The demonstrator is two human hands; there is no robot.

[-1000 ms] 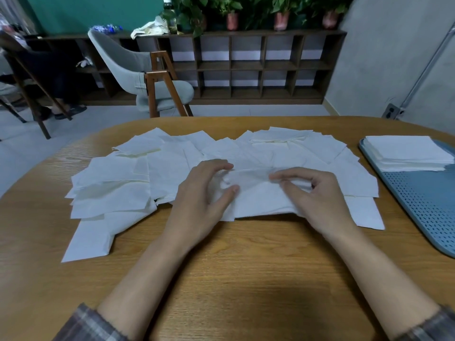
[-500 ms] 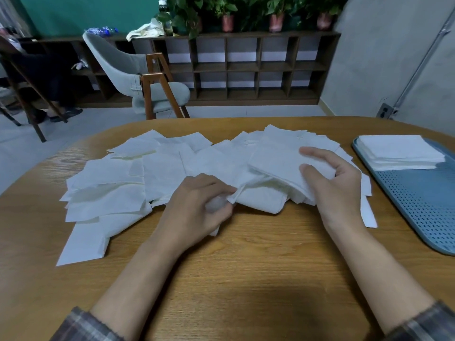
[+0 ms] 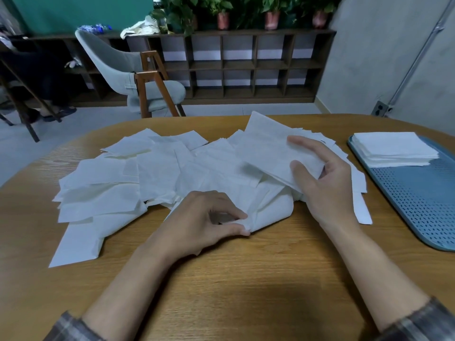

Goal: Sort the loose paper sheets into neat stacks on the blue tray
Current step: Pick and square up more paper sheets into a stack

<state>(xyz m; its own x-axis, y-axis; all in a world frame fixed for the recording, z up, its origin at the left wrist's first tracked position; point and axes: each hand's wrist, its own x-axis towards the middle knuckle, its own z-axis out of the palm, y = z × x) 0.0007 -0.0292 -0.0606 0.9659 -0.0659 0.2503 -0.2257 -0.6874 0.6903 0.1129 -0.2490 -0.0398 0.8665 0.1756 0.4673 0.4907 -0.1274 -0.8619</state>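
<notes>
1. Layout. The loose paper sheets [image 3: 118, 183] lie overlapped in a wide fan across the far half of the bench [image 3: 246, 291]. The blue tray [image 3: 418, 205] sits at the right bench edge, just beside the right end of the fan. One squared stack [image 3: 391, 148] occupies the far end of the tray. The tray's perforated floor shows nearer the person, which suggests there is room for further stacks.

2. Right hand [image 3: 325, 183]. It holds a small bundle of sheets [image 3: 268, 153] raised off the fan and tilted, with the far corner highest. Lifting the bundle probably separates the gathered sheets from the loose ones. This hand is also the one nearer the tray.

3. Right fingers [image 3: 307, 143]. They are partly curled. The thumb presses on the upper face of the bundle and the other fingers wrap round its right edge. The contact underneath is hidden.

4. Left hand [image 3: 202, 225]. It is at the near edge of the fan, low over the bench. It is probably drawing one sheet free or holding the heap in place.

5. Left fingers [image 3: 231, 212]. They are almost closed. The thumb and fingertips pinch a crumpled fold of one sheet.

6. Status. Most sheets are on the bench unsorted, so the task is judged well short of complete.
</notes>
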